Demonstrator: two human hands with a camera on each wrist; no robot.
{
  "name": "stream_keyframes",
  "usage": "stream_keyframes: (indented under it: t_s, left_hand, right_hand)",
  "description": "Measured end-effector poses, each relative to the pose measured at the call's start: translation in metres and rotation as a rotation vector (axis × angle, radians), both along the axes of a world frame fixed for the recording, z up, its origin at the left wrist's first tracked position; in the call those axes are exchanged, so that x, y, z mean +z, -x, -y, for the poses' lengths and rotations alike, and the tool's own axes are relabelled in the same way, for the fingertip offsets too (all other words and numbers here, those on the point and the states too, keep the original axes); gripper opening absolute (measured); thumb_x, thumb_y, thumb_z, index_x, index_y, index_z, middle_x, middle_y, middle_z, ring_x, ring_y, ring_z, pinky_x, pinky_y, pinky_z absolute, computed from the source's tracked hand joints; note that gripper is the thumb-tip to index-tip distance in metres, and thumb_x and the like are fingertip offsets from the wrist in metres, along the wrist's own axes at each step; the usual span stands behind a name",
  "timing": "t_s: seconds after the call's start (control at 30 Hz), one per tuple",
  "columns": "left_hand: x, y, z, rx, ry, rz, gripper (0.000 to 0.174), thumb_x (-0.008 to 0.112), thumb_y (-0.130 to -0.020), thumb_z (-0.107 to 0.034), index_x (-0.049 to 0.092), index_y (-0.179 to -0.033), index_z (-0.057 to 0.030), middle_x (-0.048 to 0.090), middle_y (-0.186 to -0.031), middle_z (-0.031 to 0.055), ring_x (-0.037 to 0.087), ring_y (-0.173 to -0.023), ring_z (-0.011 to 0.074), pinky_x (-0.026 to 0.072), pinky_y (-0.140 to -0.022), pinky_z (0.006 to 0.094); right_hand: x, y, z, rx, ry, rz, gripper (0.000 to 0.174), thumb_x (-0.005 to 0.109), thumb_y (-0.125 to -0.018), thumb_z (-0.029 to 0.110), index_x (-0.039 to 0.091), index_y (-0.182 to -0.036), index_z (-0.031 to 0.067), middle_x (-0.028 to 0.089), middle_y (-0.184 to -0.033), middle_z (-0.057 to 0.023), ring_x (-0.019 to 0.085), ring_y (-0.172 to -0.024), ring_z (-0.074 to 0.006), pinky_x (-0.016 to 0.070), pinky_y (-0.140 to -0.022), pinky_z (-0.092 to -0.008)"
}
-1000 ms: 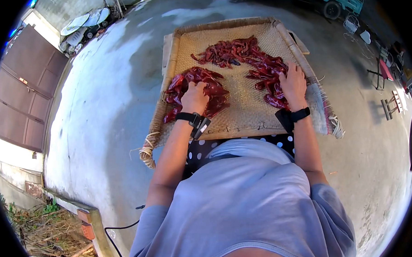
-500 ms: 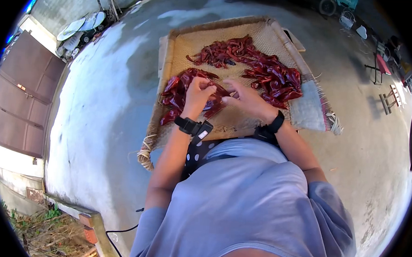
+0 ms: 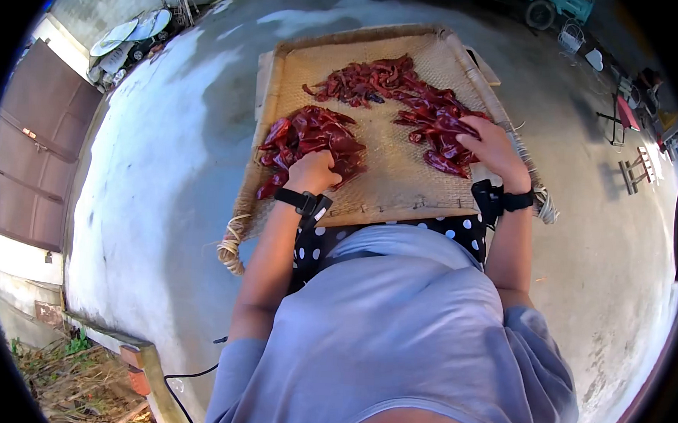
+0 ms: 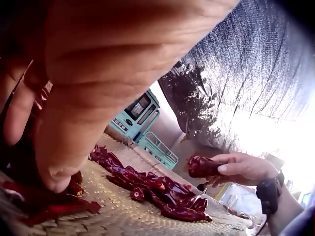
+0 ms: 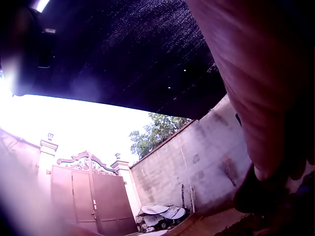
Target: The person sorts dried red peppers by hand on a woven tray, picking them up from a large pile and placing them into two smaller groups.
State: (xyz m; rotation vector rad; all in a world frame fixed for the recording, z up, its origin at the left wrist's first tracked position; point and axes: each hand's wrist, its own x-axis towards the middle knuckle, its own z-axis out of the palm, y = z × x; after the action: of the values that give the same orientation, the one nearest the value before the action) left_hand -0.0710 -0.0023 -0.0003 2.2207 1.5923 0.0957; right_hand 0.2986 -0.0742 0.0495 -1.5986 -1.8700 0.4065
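Note:
A woven tray (image 3: 400, 188) holds dried red chili peppers in several heaps. My left hand (image 3: 312, 172) is down at the near side of the left heap (image 3: 305, 131), fingers curled among the peppers. In the left wrist view, red skin shows between the thumb (image 4: 61, 172) and a finger. Over the right heap (image 3: 426, 121), my right hand (image 3: 497, 150) grips a plump dark red chili pepper (image 4: 201, 167), its end sticking out past the fingertips. The right wrist view shows mostly the shaded palm (image 5: 266, 98).
Smaller, shrivelled peppers (image 3: 360, 84) lie toward the tray's far side, joining the right heap. The tray's raised rim (image 3: 362, 35) surrounds them. A small wooden stool (image 3: 637, 170) stands on the concrete to the right, and a teal vehicle (image 3: 563, 6) is parked beyond.
Half a second ago both hands met by the left heap; the right hand has since swung right to the right heap with a pepper. The left hand has dropped lower toward the left heap's near edge.

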Motion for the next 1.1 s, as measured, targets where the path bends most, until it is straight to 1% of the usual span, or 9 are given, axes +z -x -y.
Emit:
stream_keyframes:
  t_s: [0.2,0.4,0.5,0.67,0.73,0.8,0.9,1.0,1.1]
  left_hand:
    - [-0.003,-0.009,0.001,0.006,0.074,-0.111,0.039,0.079,-0.072,-0.028,0.062,-0.102,-0.0098,0.068,-0.105,0.0134,0.065,-0.102,0.0324,0.0503,-0.085,0.0445]
    - [-0.010,-0.002,-0.002,-0.078,0.114,0.046,0.034,0.075,-0.075,-0.023,0.064,-0.104,-0.0099,0.070,-0.103,0.0142,0.066,-0.102,0.0336,0.0519,-0.083,0.0446]
    - [-0.016,0.000,-0.001,-0.063,0.047,0.156,0.027,0.076,-0.074,-0.016,0.062,-0.094,-0.0029,0.069,-0.082,0.0138,0.067,-0.076,0.0254,0.0513,-0.069,0.0357]
    - [0.011,-0.015,0.004,-0.077,0.123,0.487,0.016,0.068,-0.082,-0.004,0.064,-0.096,-0.0007,0.066,-0.076,0.0064,0.063,-0.069,0.0139,0.0498,-0.063,0.0289]
    - [0.018,-0.025,0.008,-0.101,0.201,0.620,0.016,0.067,-0.084,-0.002,0.063,-0.100,-0.0002,0.065,-0.077,0.0039,0.061,-0.069,0.0106,0.0493,-0.063,0.0266]
    - [0.021,-0.034,0.011,-0.143,0.210,0.707,0.018,0.066,-0.085,-0.001,0.063,-0.103,0.0001,0.064,-0.078,0.0018,0.060,-0.069,0.0084,0.0490,-0.063,0.0249]
    - [0.031,-0.042,0.015,-0.160,0.290,0.811,0.021,0.067,-0.086,-0.003,0.063,-0.106,0.0004,0.066,-0.083,0.0032,0.060,-0.069,0.0084,0.0496,-0.063,0.0247]
    - [0.022,-0.033,0.007,-0.085,0.111,0.779,0.025,0.070,-0.084,-0.005,0.062,-0.107,-0.0003,0.067,-0.088,0.0071,0.063,-0.072,0.0143,0.0520,-0.067,0.0281]
    - [-0.002,-0.010,-0.007,-0.088,-0.204,0.319,0.033,0.072,-0.081,-0.007,0.062,-0.111,-0.0020,0.067,-0.101,0.0126,0.066,-0.083,0.0238,0.0533,-0.077,0.0345]
  right_hand:
    - [0.004,-0.050,0.028,-0.063,0.299,0.071,0.040,0.072,-0.073,0.018,0.069,-0.111,0.0063,0.069,-0.103,-0.0170,0.065,-0.095,-0.0329,0.0502,-0.083,-0.0375]
    - [-0.012,-0.046,0.027,-0.556,0.232,0.472,0.043,0.074,-0.069,0.022,0.068,-0.111,0.0149,0.067,-0.110,-0.0130,0.060,-0.109,-0.0324,0.0484,-0.087,-0.0370]
    - [0.004,-0.028,0.027,-0.585,0.133,0.461,0.041,0.074,-0.072,0.021,0.066,-0.111,0.0143,0.066,-0.112,-0.0118,0.057,-0.114,-0.0340,0.0476,-0.089,-0.0395]
    - [-0.012,0.011,0.002,-0.123,-0.200,0.097,0.030,0.068,-0.084,0.017,0.065,-0.112,0.0087,0.066,-0.106,-0.0142,0.063,-0.100,-0.0323,0.0497,-0.086,-0.0404]
    - [-0.005,0.050,-0.002,0.131,0.047,-0.299,0.034,0.068,-0.087,0.019,0.063,-0.118,0.0051,0.067,-0.103,-0.0138,0.066,-0.093,-0.0242,0.0516,-0.081,-0.0340]
    - [-0.004,0.083,-0.004,0.215,0.127,-0.312,0.033,0.065,-0.091,0.013,0.060,-0.122,0.0033,0.066,-0.107,-0.0089,0.063,-0.087,-0.0126,0.0512,-0.078,-0.0283]
    - [-0.023,0.103,-0.016,0.398,-0.004,-0.368,0.028,0.063,-0.092,0.011,0.062,-0.119,0.0028,0.067,-0.102,-0.0075,0.063,-0.084,-0.0120,0.0509,-0.077,-0.0282]
    - [-0.020,0.093,-0.017,0.268,0.016,-0.261,0.020,0.062,-0.090,0.014,0.066,-0.107,0.0046,0.069,-0.092,-0.0103,0.066,-0.085,-0.0225,0.0512,-0.077,-0.0335]
    - [-0.002,0.069,-0.005,0.024,-0.005,-0.044,0.019,0.061,-0.088,0.020,0.066,-0.101,0.0077,0.069,-0.094,-0.0128,0.066,-0.089,-0.0337,0.0508,-0.078,-0.0420]
